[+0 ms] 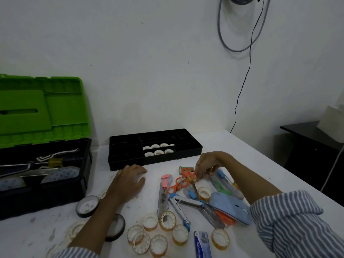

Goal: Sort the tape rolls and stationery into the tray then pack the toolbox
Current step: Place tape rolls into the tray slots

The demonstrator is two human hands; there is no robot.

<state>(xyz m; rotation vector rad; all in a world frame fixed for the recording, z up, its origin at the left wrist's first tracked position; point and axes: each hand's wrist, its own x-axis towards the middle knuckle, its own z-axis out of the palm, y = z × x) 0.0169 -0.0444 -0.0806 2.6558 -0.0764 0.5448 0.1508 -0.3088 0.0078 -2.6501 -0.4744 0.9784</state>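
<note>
My left hand [128,180] lies flat and spread on the table [242,155]. My right hand [208,165] pinches the orange scissors [183,178], at five o'clock from the black tray [126,148] holding small tape rolls [158,148]; the toolbox [42,164] sits open at nine o'clock.

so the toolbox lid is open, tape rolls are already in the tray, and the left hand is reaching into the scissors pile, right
Not quite: the head view shows the right hand at the orange scissors; the left hand rests flat on the table. The lid is open, and rolls sit in the tray.
</note>
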